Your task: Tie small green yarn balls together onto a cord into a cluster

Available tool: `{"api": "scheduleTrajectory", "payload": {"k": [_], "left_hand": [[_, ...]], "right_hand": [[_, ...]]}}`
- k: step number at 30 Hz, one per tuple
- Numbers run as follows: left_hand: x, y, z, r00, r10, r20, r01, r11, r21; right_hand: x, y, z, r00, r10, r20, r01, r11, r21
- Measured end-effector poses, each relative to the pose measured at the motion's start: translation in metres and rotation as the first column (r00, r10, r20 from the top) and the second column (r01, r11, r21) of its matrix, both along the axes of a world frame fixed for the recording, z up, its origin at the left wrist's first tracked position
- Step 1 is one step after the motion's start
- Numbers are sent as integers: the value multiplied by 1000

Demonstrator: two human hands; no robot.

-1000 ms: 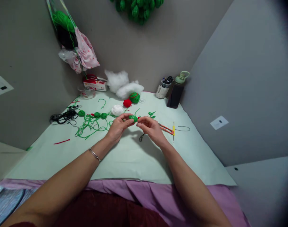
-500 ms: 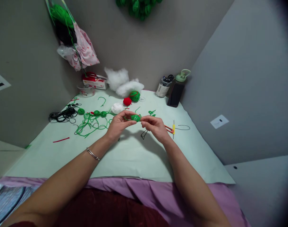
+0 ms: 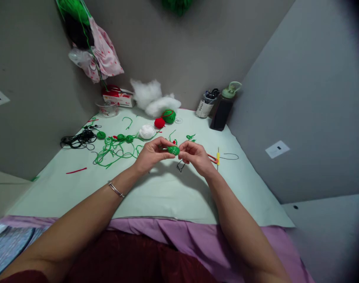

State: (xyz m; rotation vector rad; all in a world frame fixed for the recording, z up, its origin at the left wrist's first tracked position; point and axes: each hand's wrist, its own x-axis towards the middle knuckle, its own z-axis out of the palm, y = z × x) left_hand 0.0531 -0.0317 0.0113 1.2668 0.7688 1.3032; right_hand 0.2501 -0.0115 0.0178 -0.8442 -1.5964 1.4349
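Observation:
My left hand (image 3: 148,156) pinches a small green crocheted ball (image 3: 174,151) between thumb and fingers, held above the table. The fingertips of my right hand (image 3: 197,158) are pressed together at the ball's right side; whatever they grip is too small to make out. Just behind the ball shows a small red piece (image 3: 174,142). On the table below lies a thin black loop of cord (image 3: 181,166). Beside my right hand are an orange tool (image 3: 213,158) and a yellow-handled tool with thin metal ends (image 3: 218,156).
Loose green yarn (image 3: 116,151), small green balls (image 3: 129,138) and black cord (image 3: 79,139) lie left. White yarn (image 3: 147,131), red yarn (image 3: 159,123), green yarn (image 3: 169,116) and stuffing (image 3: 147,94) sit behind. A bottle (image 3: 222,112) and pen cup (image 3: 204,107) stand back right.
Both hands and the green ball have shifted slightly right in the view. The red piece behind the ball shows more clearly. My left hand keeps its hold.

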Motion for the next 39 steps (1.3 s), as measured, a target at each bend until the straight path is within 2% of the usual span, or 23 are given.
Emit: {"api": "scheduleTrajectory", "payload": {"k": [3, 6, 17, 23, 29, 33, 36, 39], "left_hand": [[1, 0, -2, 999, -32, 20, 32, 999, 21], [2, -1, -2, 999, -12, 37, 11, 999, 40], [1, -2, 1, 996, 86, -25, -85, 996, 27], [3, -4, -1, 997, 66, -31, -64, 996, 68], [6, -3, -5, 999, 28, -19, -26, 993, 113], [6, -1, -6, 999, 43, -24, -39, 990, 133], [3, 3, -8, 992, 75, -99, -66, 993, 98], [-2, 9, -17, 968, 66, -241, -61, 998, 27]], "right_hand": [[1, 3, -5, 1000, -7, -16, 7, 1000, 0], [2, 5, -6, 1000, -19, -25, 20, 1000, 19], [11, 2, 7, 999, 38, 36, -40, 998, 39], [7, 0, 7, 999, 30, 33, -31, 999, 39], [5, 2, 0, 996, 86, 2, -86, 996, 21], [3, 3, -2, 994, 80, 70, -81, 997, 11], [4, 6, -4, 976, -1, 219, -20, 995, 94], [8, 13, -9, 916, -195, 350, 117, 966, 231]]}}
